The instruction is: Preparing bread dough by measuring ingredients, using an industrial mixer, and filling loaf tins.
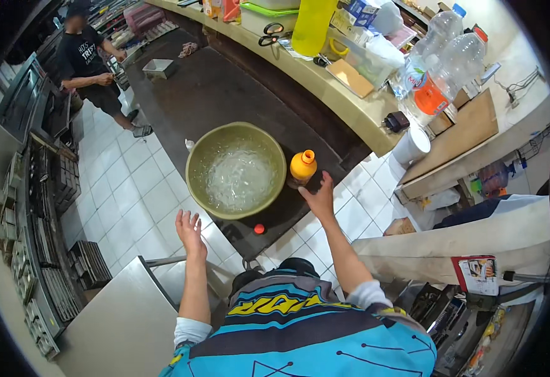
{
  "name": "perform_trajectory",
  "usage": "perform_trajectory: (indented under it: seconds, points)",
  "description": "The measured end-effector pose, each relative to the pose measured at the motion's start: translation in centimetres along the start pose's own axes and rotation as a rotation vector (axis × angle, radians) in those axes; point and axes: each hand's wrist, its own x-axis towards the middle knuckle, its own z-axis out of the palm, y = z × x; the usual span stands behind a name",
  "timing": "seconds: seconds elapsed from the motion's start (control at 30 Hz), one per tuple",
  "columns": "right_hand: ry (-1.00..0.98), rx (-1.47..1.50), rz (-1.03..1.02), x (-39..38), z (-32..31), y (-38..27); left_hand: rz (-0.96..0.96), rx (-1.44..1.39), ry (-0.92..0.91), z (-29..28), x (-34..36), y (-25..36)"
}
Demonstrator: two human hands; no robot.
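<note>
Spread and empty, the right hand (pixel 319 200) is just beside an orange bottle (pixel 303 166); the left hand (pixel 191 235), also unclenched, is near an olive basin (pixel 196 200).

Basin (pixel 274 152) is showing plain olive green; bottle (pixel 303 166) is showing orange; small cap (pixel 259 229) is showing red. Tabletop (pixel 181 75) is reading dark brown. Floor tiles (pixel 140 164) are presenting white with a grey grid. Wearer's shirt (pixel 300 349) is displaying bright blue, black bands, yellow figures, thin dark lines.
</note>
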Motion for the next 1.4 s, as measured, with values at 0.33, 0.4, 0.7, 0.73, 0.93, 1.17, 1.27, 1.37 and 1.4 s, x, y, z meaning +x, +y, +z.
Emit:
perform_trajectory:
  seconds: [0.33,0.4,0.7,0.73,0.93,1.17,1.27,1.37,1.4]
  points:
    - [-0.172,0.232,0.014,2.5,8.9,5.6,-0.011,0.501,-0.081,-6.6,-6.2,-11.6]
    - [-0.087,0.136,0.043,2.5,8.1,5.9,0.138,0.803,-0.143,-2.0,-8.7,-12.5]
    - [-0.108,0.243,-0.026,8.8,4.8,7.2,0.575,1.351,-0.051,5.6,-10.1,-15.7]
    - [-0.131,0.209,-0.074,9.5,4.7,8.1,0.551,1.357,-0.043,5.7,-9.8,-16.3]
    - [-0.109,0.147,-0.206,11.3,5.4,11.4,0.647,1.097,-0.463,14.5,-11.8,-10.4]
    - [-0.384,0.47,0.005,11.9,1.7,4.8,0.731,0.887,-0.668,32.6,-5.0,-8.7]
    - [-0.495,0.415,-0.022,12.5,1.0,5.5,0.704,0.836,-0.782,35.3,-3.2,-8.9]
    - [-0.574,0.337,-0.076,13.5,1.1,7.6,0.649,0.851,-0.81,35.6,-3.5,-7.4]
    - [-0.622,0.208,-0.106,13.8,1.2,8.5,0.651,0.849,-0.836,36.0,-3.7,-7.1]
